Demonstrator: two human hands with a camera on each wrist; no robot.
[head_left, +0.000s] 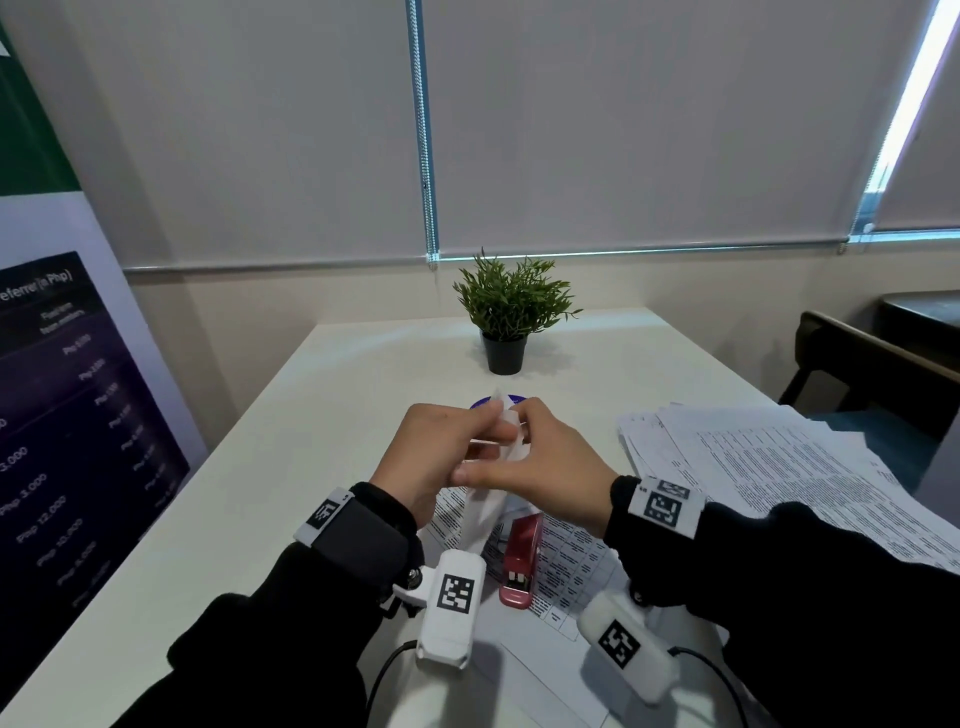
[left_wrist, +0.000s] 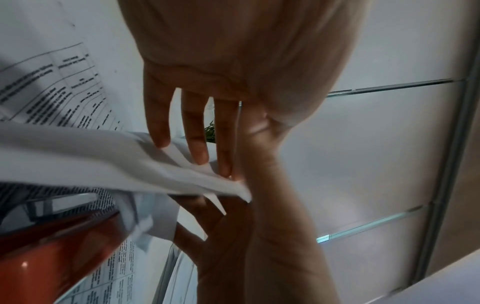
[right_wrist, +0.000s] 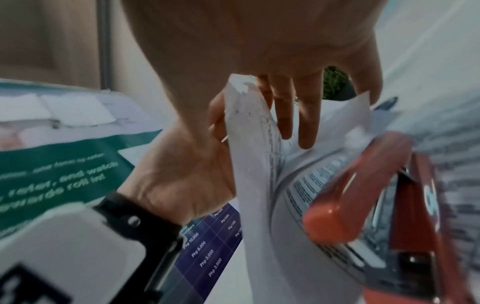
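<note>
White folded paper (head_left: 485, 512) is held just above the red stapler (head_left: 522, 561), pinched at its upper end by fingers of left hand (head_left: 441, 457) and right hand (head_left: 556, 467); edges are best squared before creasing.

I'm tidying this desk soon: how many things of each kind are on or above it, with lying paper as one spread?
Red stapler: 1
Potted plant: 1
Blue round thing, half hidden: 1
Paper bundle, pinched by left hand and right hand: 1
Printed paper spread: 1
Total: 5
</note>
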